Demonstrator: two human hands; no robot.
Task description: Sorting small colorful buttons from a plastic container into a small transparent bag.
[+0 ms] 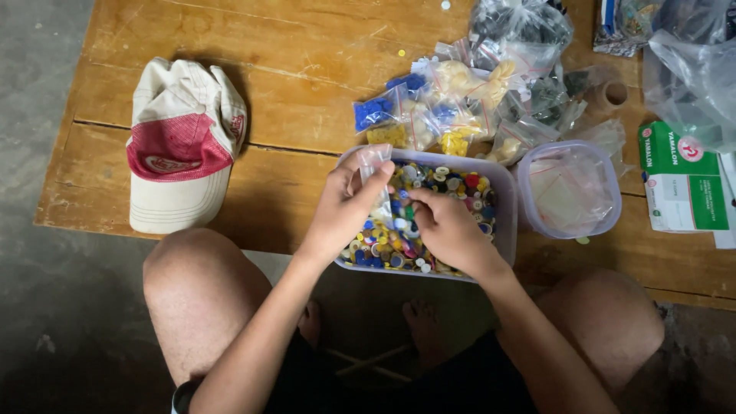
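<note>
A rectangular pale plastic tub full of mixed coloured buttons sits at the near edge of a wooden table. My left hand holds a small clear plastic bag upright over the tub's left side. Over the buttons, my right hand has its fingers pinched together near the bag's lower end. What the fingertips pinch is hidden.
Several small clear bags of sorted buttons lie behind the tub. A round tub with empty bags stands to the right, next to a green and white box. A beige and red cap lies at left. My bare knees sit below the table.
</note>
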